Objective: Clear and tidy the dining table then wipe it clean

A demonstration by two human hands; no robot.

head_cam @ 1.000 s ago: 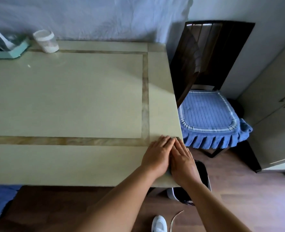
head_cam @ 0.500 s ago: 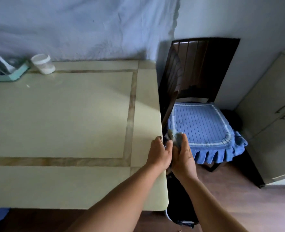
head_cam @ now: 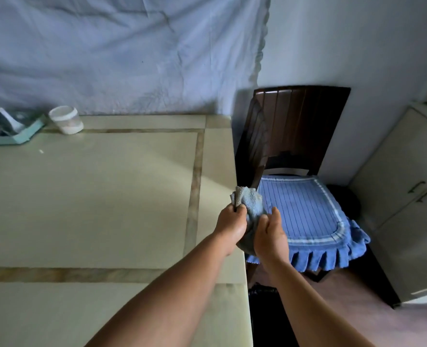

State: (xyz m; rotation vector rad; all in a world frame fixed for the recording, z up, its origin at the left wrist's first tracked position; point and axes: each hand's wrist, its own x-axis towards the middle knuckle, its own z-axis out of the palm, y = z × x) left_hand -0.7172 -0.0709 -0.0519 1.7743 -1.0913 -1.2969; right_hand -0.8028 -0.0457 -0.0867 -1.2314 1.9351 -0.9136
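Observation:
A bunched blue-grey cloth (head_cam: 250, 204) is held between both hands just past the right edge of the pale dining table (head_cam: 94, 201), above the gap beside the chair. My left hand (head_cam: 231, 225) grips the cloth's left part, fingers curled round it. My right hand (head_cam: 270, 232) holds the cloth from the right, fingers wrapped round its lower part. A dark fold of the cloth hangs under the hands.
A teal tray (head_cam: 12, 131) with dark items and a white jar (head_cam: 66, 120) stand at the table's far left by the draped wall. A dark wooden chair (head_cam: 300, 126) with a blue cushion (head_cam: 307, 216) stands right of the table. Cabinet (head_cam: 407, 209) at far right; a black bin (head_cam: 265, 316) sits below.
Both hands left the table's front right corner, where they pressed the cloth flat, and lifted it off the edge, bunching it up between them. The view tilted upward.

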